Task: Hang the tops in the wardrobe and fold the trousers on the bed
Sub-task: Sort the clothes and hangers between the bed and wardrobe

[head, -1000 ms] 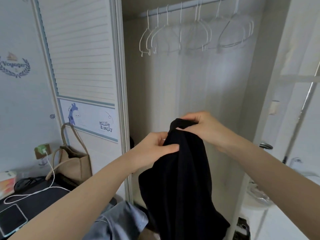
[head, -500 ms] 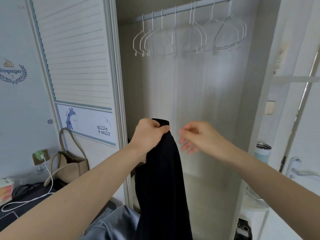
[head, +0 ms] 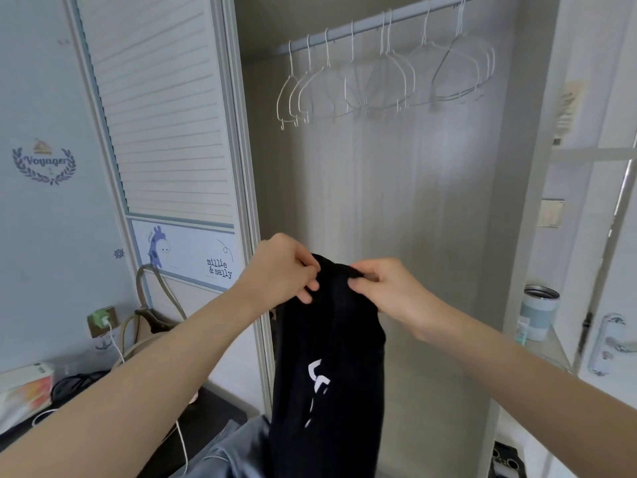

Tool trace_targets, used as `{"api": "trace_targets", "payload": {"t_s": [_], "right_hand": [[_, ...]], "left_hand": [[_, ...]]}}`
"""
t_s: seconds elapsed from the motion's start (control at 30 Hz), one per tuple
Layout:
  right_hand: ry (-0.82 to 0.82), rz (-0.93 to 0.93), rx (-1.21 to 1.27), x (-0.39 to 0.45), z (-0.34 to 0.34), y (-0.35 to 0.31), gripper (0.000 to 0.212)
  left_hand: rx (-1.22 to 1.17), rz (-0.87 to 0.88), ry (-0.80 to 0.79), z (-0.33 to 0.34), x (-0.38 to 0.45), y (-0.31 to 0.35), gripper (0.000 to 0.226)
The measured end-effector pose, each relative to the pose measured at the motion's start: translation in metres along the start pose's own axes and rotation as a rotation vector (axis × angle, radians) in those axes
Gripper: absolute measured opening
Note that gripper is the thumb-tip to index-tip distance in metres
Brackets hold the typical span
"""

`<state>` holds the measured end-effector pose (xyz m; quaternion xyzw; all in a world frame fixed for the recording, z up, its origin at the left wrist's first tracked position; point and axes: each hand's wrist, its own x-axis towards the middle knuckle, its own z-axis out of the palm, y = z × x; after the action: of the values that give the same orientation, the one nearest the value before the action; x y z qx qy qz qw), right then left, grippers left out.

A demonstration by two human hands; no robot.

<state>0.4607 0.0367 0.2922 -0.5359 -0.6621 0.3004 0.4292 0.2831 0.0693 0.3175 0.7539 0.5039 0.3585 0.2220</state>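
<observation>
Two hands (head: 282,267) hold one black top (head: 331,357) near 6 o'clock. About nine white hangers (head: 382,81), too bunched to count surely, hang on one rail (head: 396,20) at 12 o'clock. One bag (head: 151,326) and one cup (head: 537,312) sit at 8 and 4 o'clock.

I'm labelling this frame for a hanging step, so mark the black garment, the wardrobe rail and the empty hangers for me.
black garment (head: 331,357): head view, on the dark cloth below both hands.
wardrobe rail (head: 365,28): head view, on the bare bar between hooks.
empty hangers (head: 389,84): head view, on a middle hanger's wire.

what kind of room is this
Most likely a bedroom, at an open wardrobe: empty wire hangers on a rail, and both hands gripping a black garment.
</observation>
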Motion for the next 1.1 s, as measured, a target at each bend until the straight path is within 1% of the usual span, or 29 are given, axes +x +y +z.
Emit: {"api": "trace_targets", "payload": {"t_s": [0.03,0.07,0.1,0.13,0.17,0.2,0.23,0.3,0.33,0.37,0.43,0.5,0.53,0.6,0.63,0.67,0.73,0.77,0.8,0.83,0.87,0.9,0.97,1.03,1.1], "right_hand": [[-0.003,-0.027,-0.013,0.002,-0.002,-0.001,0.022],[-0.013,-0.058,-0.027,0.004,-0.003,-0.003,0.028],[-0.031,-0.087,-0.038,0.005,-0.005,-0.005,0.031],[-0.047,-0.112,-0.041,0.006,-0.007,-0.006,0.031],[-0.062,-0.133,-0.040,0.007,-0.010,-0.008,0.031],[-0.067,-0.149,-0.041,0.007,-0.013,-0.010,0.032],[-0.062,-0.164,-0.056,0.007,-0.017,-0.011,0.035],[-0.049,-0.202,-0.116,0.009,-0.022,-0.009,0.043],[-0.053,-0.220,-0.150,0.009,-0.024,-0.008,0.045],[-0.066,-0.233,-0.178,0.009,-0.027,-0.007,0.045],[-0.110,-0.240,-0.194,0.007,-0.032,-0.003,0.043],[-0.158,-0.237,-0.190,0.004,-0.038,0.000,0.036],[-0.176,-0.236,-0.192,0.002,-0.042,0.001,0.031],[-0.211,-0.238,-0.196,-0.002,-0.051,0.001,0.024],[-0.237,-0.243,-0.193,-0.005,-0.056,0.001,0.025],[-0.267,-0.244,-0.185,-0.008,-0.062,0.001,0.027],[-0.318,-0.236,-0.180,-0.014,-0.072,-0.001,0.028],[-0.329,-0.236,-0.187,-0.016,-0.077,-0.001,0.030],[-0.322,-0.237,-0.188,-0.017,-0.082,0.001,0.035],[-0.300,-0.239,-0.181,-0.016,-0.086,0.003,0.041],[-0.269,-0.233,-0.171,-0.016,-0.090,0.006,0.047],[-0.235,-0.220,-0.166,-0.015,-0.094,0.009,0.049],[-0.186,-0.191,-0.177,-0.014,-0.102,0.015,0.042],[-0.179,-0.160,-0.162,-0.013,-0.108,0.021,0.035],[-0.136,-0.143,-0.162,-0.010,-0.108,0.025,0.035]], "left_hand": [[0.164,0.079,0.094,0.000,0.000,-0.003,0.013],[0.257,0.157,0.166,0.002,0.000,-0.005,0.009],[0.278,0.226,0.202,0.006,0.000,-0.006,0.005],[0.262,0.273,0.205,0.010,0.002,-0.007,0.008],[0.204,0.274,0.170,0.011,0.005,-0.007,0.012],[0.127,0.234,0.094,0.011,0.007,-0.007,0.014],[0.062,0.179,-0.019,0.010,0.009,-0.006,0.015],[0.035,0.124,-0.267,0.013,0.012,-0.005,0.022],[0.031,0.104,-0.361,0.017,0.011,-0.005,0.026],[0.016,0.086,-0.417,0.023,0.011,-0.004,0.028],[-0.039,0.052,-0.433,0.034,0.010,0.000,0.032],[-0.139,0.027,-0.421,0.042,0.012,0.004,0.033],[-0.211,0.004,-0.449,0.044,0.014,0.006,0.032],[-0.329,-0.079,-0.584,0.051,0.018,0.009,0.031],[-0.319,-0.120,-0.662,0.055,0.018,0.010,0.031],[-0.254,-0.151,-0.714,0.062,0.018,0.011,0.031],[-0.105,-0.190,-0.772,0.075,0.016,0.014,0.030],[-0.101,-0.211,-0.799,0.081,0.016,0.014,0.033],[-0.149,-0.231,-0.829,0.086,0.015,0.016,0.037],[-0.223,-0.244,-0.838,0.089,0.016,0.016,0.040],[-0.298,-0.253,-0.813,0.090,0.016,0.017,0.041],[-0.362,-0.266,-0.753,0.088,0.016,0.019,0.044],[-0.456,-0.281,-0.627,0.077,0.019,0.020,0.050],[-0.439,-0.263,-0.603,0.064,0.021,0.021,0.054],[-0.292,-0.242,-0.680,0.053,0.022,0.023,0.054]]}}
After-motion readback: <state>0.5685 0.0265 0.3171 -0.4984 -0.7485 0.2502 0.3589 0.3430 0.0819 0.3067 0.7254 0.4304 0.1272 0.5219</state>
